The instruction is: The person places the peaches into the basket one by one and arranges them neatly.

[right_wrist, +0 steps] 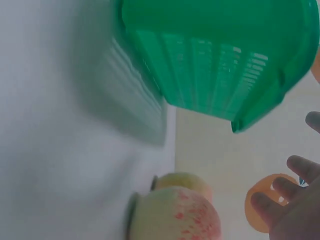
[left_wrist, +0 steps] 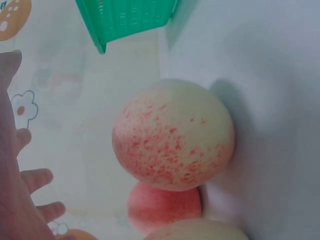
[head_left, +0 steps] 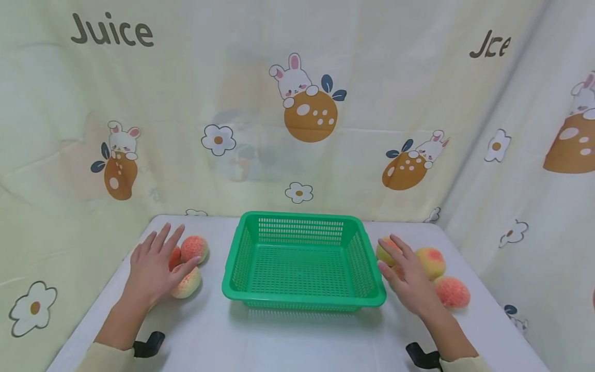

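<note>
On the left of the table, several peaches [head_left: 194,249] lie together, pink and pale yellow. My left hand [head_left: 153,268] hovers over them with its fingers spread, holding nothing; the left wrist view shows a speckled peach [left_wrist: 172,135] apart from the fingers. To the right lies another group, with a yellow-red peach [head_left: 430,262] and a pink peach [head_left: 452,292]. Above that group my right hand [head_left: 409,276] is held out, fingers extended, partly hiding some of the fruit. In the right wrist view a peach [right_wrist: 175,215] sits below that hand. Between the hands stands a green plastic basket [head_left: 304,300] with nothing inside.
A white-covered table [head_left: 297,341] carries everything. Behind it hangs a curtain [head_left: 186,170] printed with rabbits and flowers, and it continues along both sides. A dark strap mount [head_left: 150,344] is on the left wrist, with a similar mount [head_left: 422,355] on the right.
</note>
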Tool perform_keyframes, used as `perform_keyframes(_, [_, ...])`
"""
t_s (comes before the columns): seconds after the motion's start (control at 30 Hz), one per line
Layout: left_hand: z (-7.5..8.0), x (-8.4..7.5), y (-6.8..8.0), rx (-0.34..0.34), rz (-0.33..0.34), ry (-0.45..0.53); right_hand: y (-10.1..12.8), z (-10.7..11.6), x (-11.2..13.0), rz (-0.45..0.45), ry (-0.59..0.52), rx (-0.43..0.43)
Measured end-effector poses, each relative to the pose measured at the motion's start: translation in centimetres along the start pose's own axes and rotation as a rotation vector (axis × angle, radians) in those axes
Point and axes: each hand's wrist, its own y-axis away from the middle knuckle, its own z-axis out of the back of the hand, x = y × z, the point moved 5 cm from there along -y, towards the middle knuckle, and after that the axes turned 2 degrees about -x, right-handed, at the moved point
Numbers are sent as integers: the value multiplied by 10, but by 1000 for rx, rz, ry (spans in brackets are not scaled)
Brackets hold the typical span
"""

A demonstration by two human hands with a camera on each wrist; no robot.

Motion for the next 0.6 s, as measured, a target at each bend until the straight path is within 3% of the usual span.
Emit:
perform_keyframes(0.3, [0,-4,24,47,-7,28,22,-14,6,-42,-154,-83])
perform_keyframes(0.4, [1,-5,30,-28,-48,52,27,-18,8,-54,-195,-86])
perform_keyframes(0.5, [4,-2,37,-153,-96,140,30,-23,7,-82,-240,-72])
perform_keyframes(0.6, [5,4,43,-231,-95,234,31,-27,7,-126,-292,-53])
